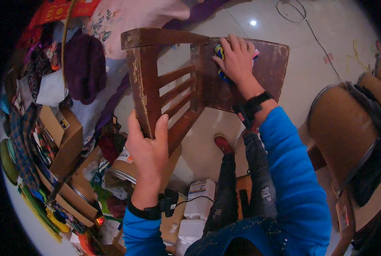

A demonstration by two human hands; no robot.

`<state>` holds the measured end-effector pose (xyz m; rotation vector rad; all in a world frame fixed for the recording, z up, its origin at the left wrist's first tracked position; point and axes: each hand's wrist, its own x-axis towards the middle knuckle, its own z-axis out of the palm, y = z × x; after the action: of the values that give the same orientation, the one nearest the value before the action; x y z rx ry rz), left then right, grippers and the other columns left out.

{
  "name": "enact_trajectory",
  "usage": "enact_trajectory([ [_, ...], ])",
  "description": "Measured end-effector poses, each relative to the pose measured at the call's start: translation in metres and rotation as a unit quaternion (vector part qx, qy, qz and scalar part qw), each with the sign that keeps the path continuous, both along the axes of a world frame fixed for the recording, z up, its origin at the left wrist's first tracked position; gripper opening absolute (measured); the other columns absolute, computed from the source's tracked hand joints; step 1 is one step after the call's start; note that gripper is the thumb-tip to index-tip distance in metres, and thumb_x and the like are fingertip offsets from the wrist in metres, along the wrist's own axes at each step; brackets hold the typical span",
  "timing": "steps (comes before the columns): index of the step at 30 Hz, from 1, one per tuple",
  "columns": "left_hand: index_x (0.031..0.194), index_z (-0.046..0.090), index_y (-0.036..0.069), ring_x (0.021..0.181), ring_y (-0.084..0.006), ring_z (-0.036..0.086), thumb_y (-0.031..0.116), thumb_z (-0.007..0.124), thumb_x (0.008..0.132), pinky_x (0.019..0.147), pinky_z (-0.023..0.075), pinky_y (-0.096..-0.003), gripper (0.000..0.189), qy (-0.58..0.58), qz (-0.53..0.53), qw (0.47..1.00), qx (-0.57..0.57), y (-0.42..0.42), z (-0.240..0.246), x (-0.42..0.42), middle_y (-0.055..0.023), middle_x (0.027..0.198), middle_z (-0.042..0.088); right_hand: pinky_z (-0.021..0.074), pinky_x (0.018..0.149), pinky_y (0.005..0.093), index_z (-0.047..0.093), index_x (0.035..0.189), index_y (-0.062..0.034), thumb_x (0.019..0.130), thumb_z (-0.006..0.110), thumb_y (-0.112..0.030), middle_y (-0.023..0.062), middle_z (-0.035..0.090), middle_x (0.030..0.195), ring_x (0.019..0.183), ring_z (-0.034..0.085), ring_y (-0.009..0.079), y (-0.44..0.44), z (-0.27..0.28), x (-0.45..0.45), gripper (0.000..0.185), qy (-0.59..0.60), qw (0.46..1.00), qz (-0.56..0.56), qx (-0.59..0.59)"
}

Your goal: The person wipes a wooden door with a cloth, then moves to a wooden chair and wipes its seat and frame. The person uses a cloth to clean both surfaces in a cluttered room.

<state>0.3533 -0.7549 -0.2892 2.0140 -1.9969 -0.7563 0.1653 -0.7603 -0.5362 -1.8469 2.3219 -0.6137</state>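
Observation:
A dark brown wooden chair with worn, chipped paint stands before me, its slatted backrest on the left and its flat seat on the right. My left hand grips the top rail of the backrest, thumb on one side and fingers on the other. On the seat, my right hand presses down a crumpled cloth in blue, yellow and white. Most of the cloth is hidden beneath the palm and fingers. Both wrists wear black straps with small devices.
Left of the chair is a bed with a floral cover and a purple garment. Cardboard boxes and piled clothes crowd the lower left. White foam boxes lie near my legs. Brown drums stand at right; a cable crosses the tiled floor.

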Motion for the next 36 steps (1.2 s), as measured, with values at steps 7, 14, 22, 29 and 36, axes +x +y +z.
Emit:
enact_trajectory([
  [7, 0.113, 0.051, -0.002, 0.082, -0.0191, 0.062, 0.019, 0.067, 0.081, 0.076, 0.0476, -0.0301, 0.041, 0.001, -0.013, 1.0, -0.019, -0.001, -0.001, 0.003, -0.0141, 0.093, 0.065, 0.0257, 0.094, 0.0618, 0.05, 0.124, -0.0327, 0.058, 0.077, -0.043, 0.0049, 0.039, 0.135, 0.124, 0.033, 0.0342, 0.046, 0.009, -0.014, 0.072, -0.029, 0.99, 0.136, -0.028],
  [14, 0.112, 0.051, -0.002, 0.083, -0.0181, 0.061, 0.018, 0.067, 0.081, 0.076, 0.0474, -0.0298, 0.04, -0.003, -0.017, 1.0, -0.017, 0.0, -0.003, 0.005, -0.0139, 0.094, 0.064, 0.0306, 0.096, 0.0496, 0.054, 0.12, -0.0258, 0.071, 0.068, -0.032, 0.0031, 0.05, 0.121, 0.116, 0.042, 0.0281, 0.028, -0.031, -0.016, 0.051, -0.033, 0.989, 0.136, -0.058],
  [22, 0.113, 0.051, -0.002, 0.084, -0.0183, 0.061, 0.017, 0.067, 0.081, 0.077, 0.0471, -0.0298, 0.04, 0.027, -0.011, 1.0, -0.012, 0.0, -0.006, 0.009, -0.0135, 0.095, 0.064, 0.0332, 0.095, 0.0457, 0.063, 0.104, -0.0189, 0.075, 0.058, -0.019, 0.0056, 0.053, 0.115, 0.115, 0.042, 0.0278, 0.029, -0.035, 0.054, 0.029, -0.085, 0.955, 0.283, 0.019],
  [29, 0.111, 0.051, -0.002, 0.083, -0.018, 0.06, 0.018, 0.068, 0.081, 0.076, 0.047, -0.03, 0.039, 0.007, -0.008, 1.0, -0.012, 0.0, -0.004, 0.006, -0.0129, 0.094, 0.064, 0.0287, 0.098, 0.0511, 0.063, 0.102, -0.0187, 0.076, 0.056, -0.019, 0.0023, 0.052, 0.12, 0.12, 0.041, 0.0236, 0.013, -0.027, 0.059, 0.027, -0.017, 0.971, 0.237, 0.002],
  [36, 0.111, 0.051, -0.002, 0.083, -0.0174, 0.06, 0.019, 0.067, 0.082, 0.076, 0.0465, -0.0297, 0.039, 0.004, -0.017, 1.0, -0.016, 0.001, -0.002, 0.003, -0.0121, 0.093, 0.064, 0.0259, 0.098, 0.054, 0.06, 0.109, -0.0172, 0.078, 0.06, -0.025, 0.0025, 0.05, 0.127, 0.12, 0.042, 0.0235, 0.016, -0.027, -0.008, 0.032, 0.008, 0.997, 0.079, 0.012],
])
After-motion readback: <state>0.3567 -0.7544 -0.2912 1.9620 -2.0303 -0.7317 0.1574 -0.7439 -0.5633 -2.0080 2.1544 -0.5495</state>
